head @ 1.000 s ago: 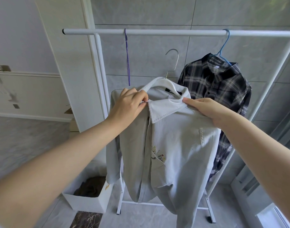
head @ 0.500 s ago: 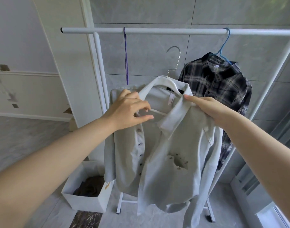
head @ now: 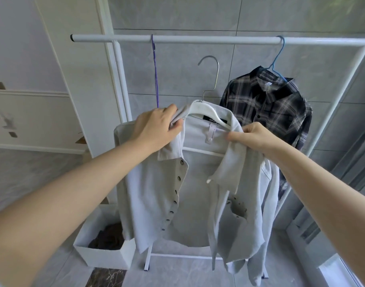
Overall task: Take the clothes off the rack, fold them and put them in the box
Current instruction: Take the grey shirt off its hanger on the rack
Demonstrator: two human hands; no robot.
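Shirt (head: 156, 193) hangs soft and light; my left hand (head: 154, 129) and right hand (head: 252, 135) each grip a collar side. It should slide off the hanger (head: 204, 109) easily.

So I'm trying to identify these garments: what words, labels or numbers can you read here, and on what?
"AUL", then cut off by the white hanger: black neck label inside the pale shirt.
Small white tag hanging below it: too small to read.
White neck label in the plaid shirt: too blurred to read.
Nothing else legible.

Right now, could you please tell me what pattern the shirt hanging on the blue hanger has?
The shirt is a dark plaid, black with pale checks; head view.
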